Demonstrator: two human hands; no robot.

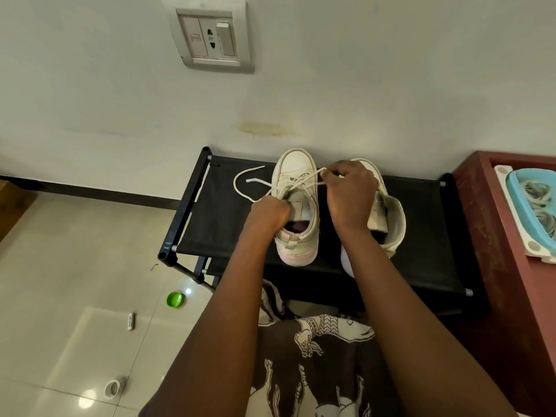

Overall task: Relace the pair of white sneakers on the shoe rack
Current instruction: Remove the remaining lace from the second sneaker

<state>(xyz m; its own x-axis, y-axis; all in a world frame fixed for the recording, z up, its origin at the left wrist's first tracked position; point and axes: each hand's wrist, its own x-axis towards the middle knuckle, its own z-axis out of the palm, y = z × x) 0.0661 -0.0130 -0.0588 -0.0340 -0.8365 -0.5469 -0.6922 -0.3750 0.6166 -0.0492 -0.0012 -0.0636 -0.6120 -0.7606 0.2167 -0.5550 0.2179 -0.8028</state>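
Black shoe rack (pixel 224 224) against wall (pixel 376 85) bears sneakers (pixel 296 165).

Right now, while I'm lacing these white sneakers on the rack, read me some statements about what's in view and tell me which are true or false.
1. The left sneaker and the right sneaker both stand on the black shoe rack. True.
2. The left grip lies flat and open on the rack. False: it holds the lace at the left sneaker's tongue.
3. The right grip pinches the lace. True.
4. The lace's loose ends lie on the floor. False: they lie on the rack, to the left of the left sneaker.
5. A green round object lies on the floor. True.
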